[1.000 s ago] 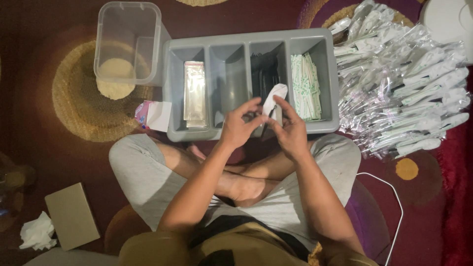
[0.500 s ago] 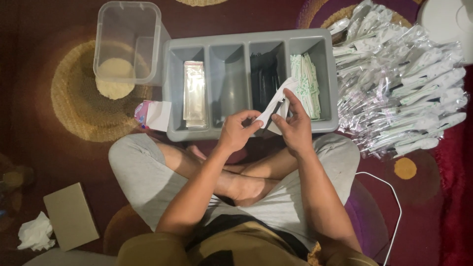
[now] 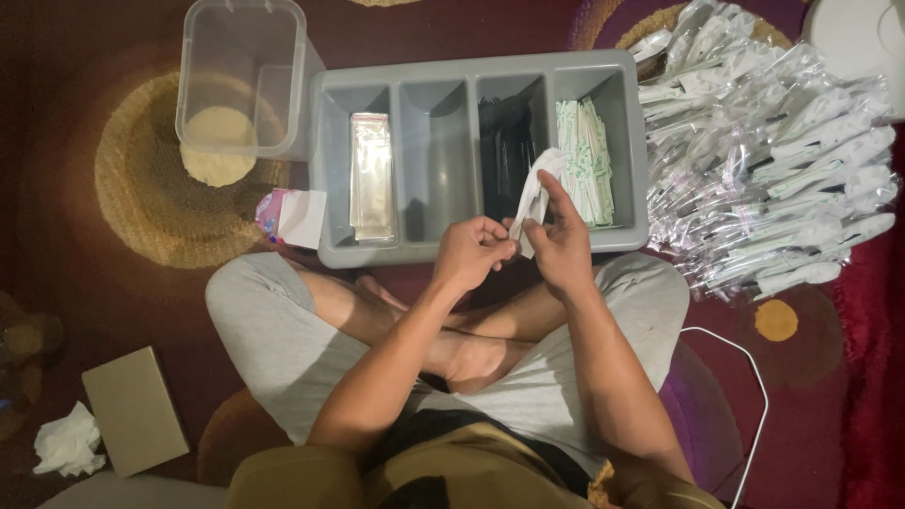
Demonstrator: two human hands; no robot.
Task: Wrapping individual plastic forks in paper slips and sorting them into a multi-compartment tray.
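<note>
You are pinching a white napkin [image 3: 534, 200] between your left hand [image 3: 471, 253] and right hand [image 3: 559, 245], fingers closed on it. You are holding it just above the grey tray's [image 3: 429, 253] near rim, close to the packets [image 3: 764, 160] piled on the right.

one grey tray [image 3: 330, 170], four compartments; one clear tub [image 3: 240, 75].

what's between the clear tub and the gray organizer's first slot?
Head view: nothing stands between them. The clear tub overlaps the upper left corner of the gray organizer, and the first slot's stack of clear sleeves lies just beyond the wall.
</note>
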